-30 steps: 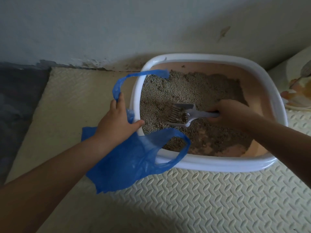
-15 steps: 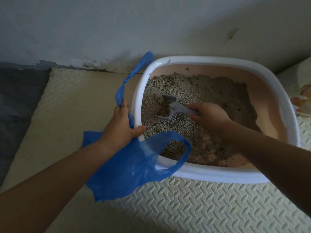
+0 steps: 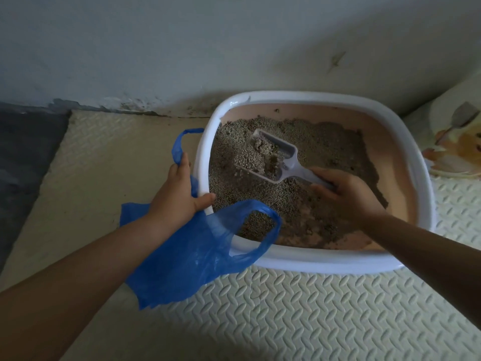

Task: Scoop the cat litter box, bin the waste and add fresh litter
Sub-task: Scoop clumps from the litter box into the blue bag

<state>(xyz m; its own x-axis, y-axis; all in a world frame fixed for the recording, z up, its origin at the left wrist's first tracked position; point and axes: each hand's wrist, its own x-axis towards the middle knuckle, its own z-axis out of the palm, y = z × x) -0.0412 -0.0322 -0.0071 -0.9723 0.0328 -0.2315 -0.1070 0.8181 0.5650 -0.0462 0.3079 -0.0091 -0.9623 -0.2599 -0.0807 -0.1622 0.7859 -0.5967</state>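
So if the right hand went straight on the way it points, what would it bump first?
Probably the far left wall of the litter box. The right hand holds the scoop, which points that way above the litter, so its tip would get there first. How high it is lifted is unclear.

White-rimmed litter box (image 3: 406, 131), pink inside, on foam mat (image 3: 312, 308). Grey litter (image 3: 299, 204) thin at right. Pale slotted scoop (image 3: 270, 157) loaded, above litter, far-left. Blue plastic bag (image 3: 187, 256) draped over near-left rim.
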